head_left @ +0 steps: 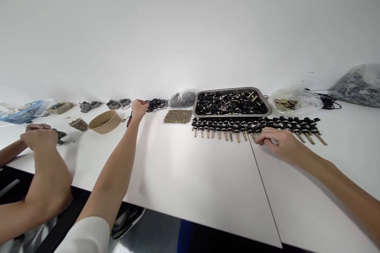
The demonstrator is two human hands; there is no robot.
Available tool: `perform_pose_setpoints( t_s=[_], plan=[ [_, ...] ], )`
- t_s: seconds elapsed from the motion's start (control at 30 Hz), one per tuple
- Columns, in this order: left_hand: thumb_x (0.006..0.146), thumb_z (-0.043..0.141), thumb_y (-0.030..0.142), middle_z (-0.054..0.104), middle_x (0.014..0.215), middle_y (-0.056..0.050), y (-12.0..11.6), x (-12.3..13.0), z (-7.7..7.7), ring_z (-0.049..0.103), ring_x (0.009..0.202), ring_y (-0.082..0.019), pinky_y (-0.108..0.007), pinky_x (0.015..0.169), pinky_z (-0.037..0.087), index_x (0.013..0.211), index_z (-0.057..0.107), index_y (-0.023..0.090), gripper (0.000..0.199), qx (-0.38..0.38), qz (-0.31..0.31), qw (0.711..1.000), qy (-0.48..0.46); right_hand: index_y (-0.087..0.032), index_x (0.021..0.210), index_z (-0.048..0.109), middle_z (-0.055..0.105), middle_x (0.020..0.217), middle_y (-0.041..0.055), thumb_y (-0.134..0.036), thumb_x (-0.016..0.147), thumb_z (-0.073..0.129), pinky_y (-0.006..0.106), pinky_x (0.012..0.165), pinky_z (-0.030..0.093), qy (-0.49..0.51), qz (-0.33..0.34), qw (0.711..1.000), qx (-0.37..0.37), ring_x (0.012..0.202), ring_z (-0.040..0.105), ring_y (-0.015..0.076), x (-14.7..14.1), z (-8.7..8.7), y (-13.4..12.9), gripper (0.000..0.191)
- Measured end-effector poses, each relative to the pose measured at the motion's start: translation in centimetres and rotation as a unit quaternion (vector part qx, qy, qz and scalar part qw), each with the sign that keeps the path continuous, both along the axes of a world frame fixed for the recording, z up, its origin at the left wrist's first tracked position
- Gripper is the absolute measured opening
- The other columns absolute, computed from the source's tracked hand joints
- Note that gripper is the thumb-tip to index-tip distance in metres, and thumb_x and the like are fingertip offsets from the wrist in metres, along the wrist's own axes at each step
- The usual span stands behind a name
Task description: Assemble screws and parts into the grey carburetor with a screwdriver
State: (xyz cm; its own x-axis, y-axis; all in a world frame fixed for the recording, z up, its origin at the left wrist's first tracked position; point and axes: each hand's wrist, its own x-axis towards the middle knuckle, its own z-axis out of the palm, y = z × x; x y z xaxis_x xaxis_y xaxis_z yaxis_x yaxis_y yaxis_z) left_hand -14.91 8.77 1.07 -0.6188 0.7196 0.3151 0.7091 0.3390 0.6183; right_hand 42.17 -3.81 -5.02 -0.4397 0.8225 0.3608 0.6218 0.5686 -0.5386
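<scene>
My left hand (139, 109) reaches to the back of the table, its fingertips pinched together at the edge of a tangle of thin black rings (158, 104). Whatever those fingers hold is too small to make out. My right hand (275, 139) is closed at the front of a long row of black parts with brassy metal shafts (231, 126). Its fingertips meet at the end of one shaft (253, 137), and the hand covers some of the neighbouring parts. Behind the row stands a metal tray (268, 106) heaped with similar black and metal pieces.
Small brass pieces (178, 116) lie left of the row, before a bag of dark pieces (182, 99). Farther left are a tan bowl (115, 121), a dark red-handled tool (129, 119) and grey parts (86, 106). A co-worker's hands (41, 134) work at left. Plastic bags (305, 101) stand right.
</scene>
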Motion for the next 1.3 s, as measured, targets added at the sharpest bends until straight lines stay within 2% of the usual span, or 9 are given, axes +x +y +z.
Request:
perform_pose_setpoints(
  t_s=[0.1, 0.23, 0.5, 0.63, 0.83, 0.97, 1.07, 1.17, 1.3],
  plan=[
    [0.072, 0.06, 0.028, 0.063, 0.074, -0.004, 0.3, -0.1, 2.1, 0.055, 0.051, -0.012, -0.028, 0.053, 0.049, 0.1, 0.062, 0.014, 0.032, 0.018, -0.022, 0.999, -0.033, -0.02, 0.075, 0.071, 0.073, 0.085, 0.0067, -0.017, 0.089, 0.041, 0.033, 0.069, 0.05, 0.0, 0.003, 1.0, -0.002, 0.077, 0.068, 0.0199, -0.1, 0.4, -0.2, 0.033],
    [0.075, 0.059, 0.028, 0.061, 0.074, -0.002, 0.3, 0.0, 4.4, 0.056, 0.049, -0.011, -0.024, 0.048, 0.046, 0.1, 0.061, 0.014, 0.029, 0.052, -0.037, 0.997, -0.046, -0.02, 0.073, 0.07, 0.073, 0.083, 0.0061, -0.017, 0.087, 0.041, 0.033, 0.067, 0.05, -0.006, 0.002, 1.0, -0.002, 0.076, 0.068, 0.0202, -0.3, 1.0, -0.3, 0.032],
    [0.073, 0.067, 0.021, 0.058, 0.068, 0.0, 0.1, 0.7, 9.1, 0.052, 0.049, -0.008, -0.02, 0.046, 0.041, 0.091, 0.061, 0.011, 0.021, 0.094, -0.031, 0.994, -0.04, -0.022, 0.073, 0.07, 0.072, 0.081, 0.0051, -0.019, 0.088, 0.04, 0.033, 0.064, 0.051, -0.001, 0.005, 1.0, 0.005, 0.075, 0.07, 0.02, -0.2, 0.6, 0.0, 0.034],
    [0.074, 0.069, 0.017, 0.057, 0.067, 0.001, -0.8, 1.5, 10.4, 0.051, 0.052, -0.006, -0.021, 0.051, 0.041, 0.088, 0.06, 0.008, 0.018, 0.119, -0.025, 0.991, -0.052, -0.022, 0.074, 0.07, 0.073, 0.081, 0.005, -0.018, 0.088, 0.04, 0.033, 0.064, 0.051, 0.0, 0.009, 1.0, 0.007, 0.074, 0.07, 0.0202, 0.0, 0.5, 0.0, 0.034],
    [0.076, 0.063, 0.023, 0.057, 0.071, 0.001, -4.7, 4.0, 8.7, 0.053, 0.048, -0.009, -0.023, 0.046, 0.039, 0.094, 0.056, 0.014, 0.022, 0.23, -0.051, 0.958, -0.163, -0.021, 0.073, 0.07, 0.072, 0.08, 0.0038, -0.016, 0.088, 0.039, 0.033, 0.067, 0.052, 0.0, 0.017, 0.999, 0.031, 0.074, 0.07, 0.0188, -0.2, 0.6, 0.0, 0.035],
    [0.074, 0.061, 0.027, 0.05, 0.062, 0.002, -8.3, 7.3, 6.8, 0.05, 0.049, -0.009, -0.025, 0.045, 0.04, 0.08, 0.05, 0.016, 0.017, 0.236, -0.139, 0.906, -0.322, -0.02, 0.072, 0.069, 0.073, 0.079, 0.0035, -0.015, 0.088, 0.04, 0.032, 0.068, 0.052, 0.006, 0.024, 0.999, 0.042, 0.074, 0.069, 0.0183, -0.4, 0.9, -0.1, 0.033],
    [0.071, 0.063, 0.028, 0.045, 0.055, 0.003, -11.0, 10.8, 5.5, 0.048, 0.047, -0.01, -0.024, 0.043, 0.038, 0.075, 0.052, 0.016, 0.017, 0.182, -0.241, 0.852, -0.428, -0.02, 0.072, 0.069, 0.073, 0.08, 0.0032, -0.012, 0.087, 0.041, 0.031, 0.069, 0.052, 0.007, 0.024, 0.999, 0.045, 0.074, 0.069, 0.0181, -0.5, 1.2, -0.3, 0.033],
    [0.066, 0.072, 0.028, 0.052, 0.052, 0.001, -13.5, 14.4, 3.9, 0.053, 0.044, -0.015, -0.026, 0.042, 0.04, 0.081, 0.057, 0.016, 0.024, 0.08, -0.362, 0.792, -0.485, -0.02, 0.073, 0.069, 0.072, 0.08, 0.0025, -0.009, 0.086, 0.041, 0.03, 0.069, 0.051, 0.007, 0.02, 0.999, 0.048, 0.073, 0.068, 0.0169, -0.4, 1.4, -0.5, 0.033],
    [0.067, 0.082, 0.033, 0.062, 0.057, -0.002, -15.9, 18.2, 1.2, 0.058, 0.048, -0.017, -0.028, 0.046, 0.046, 0.087, 0.061, 0.015, 0.035, -0.057, -0.445, 0.775, -0.445, -0.019, 0.073, 0.069, 0.072, 0.08, 0.0013, -0.003, 0.083, 0.039, 0.027, 0.069, 0.052, 0.005, 0.017, 0.999, 0.05, 0.073, 0.069, 0.0147, -0.2, 1.5, -0.4, 0.036]
  ],
)
